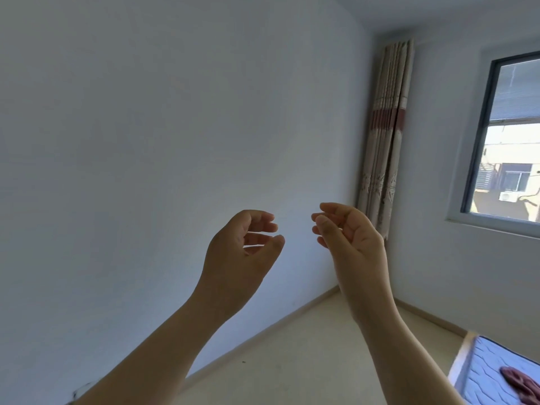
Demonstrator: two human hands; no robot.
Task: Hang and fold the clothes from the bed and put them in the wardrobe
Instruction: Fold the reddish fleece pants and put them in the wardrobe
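Observation:
Both my hands are raised in front of a bare white wall. My left hand (242, 249) has loosely curled fingers and holds nothing. My right hand (347, 232) faces it a short gap away, fingers also loosely curled and empty. At the bottom right corner lies the bed (485, 372) with a quilted blue-white mattress. A dark red garment (520, 384) lies on it, partly cut off by the frame edge. The wardrobe is out of view.
A drawn striped curtain (385, 135) hangs in the room corner, next to a window (511, 135) on the right wall. Pale floor (292, 361) runs between the white wall and the bed.

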